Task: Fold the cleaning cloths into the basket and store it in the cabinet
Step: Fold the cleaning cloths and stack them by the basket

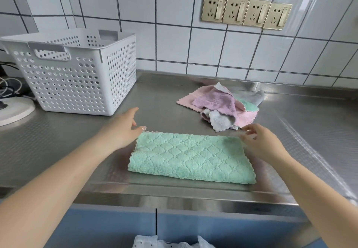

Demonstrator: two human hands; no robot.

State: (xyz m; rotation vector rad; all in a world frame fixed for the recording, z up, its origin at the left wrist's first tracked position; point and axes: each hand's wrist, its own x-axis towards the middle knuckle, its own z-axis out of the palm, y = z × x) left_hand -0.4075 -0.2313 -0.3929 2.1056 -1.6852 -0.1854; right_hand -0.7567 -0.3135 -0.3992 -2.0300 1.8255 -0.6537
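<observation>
One green cleaning cloth point(190, 157), folded in half, is laid flat on the steel counter point(77, 141) near its front edge. Its far-left corner is touched by the thumb of the left hand point(124, 129), other fingers straight & spread, nothing gripped. Its far-right corner is met by the right hand point(259, 141), fingers loosely bent; whether the edge is pinched can't be told. One white perforated basket point(77, 73) is stood at back left, well apart from the cloth. One heap of unfolded cloths point(220, 106) (pink, purple, grey, green; exact no. can't be told) is seen behind the right hand. 4 gold wall sockets point(246, 12) are mounted on the tiles. 2 blue cabinet doors point(193, 228) are seen below the counter.
</observation>
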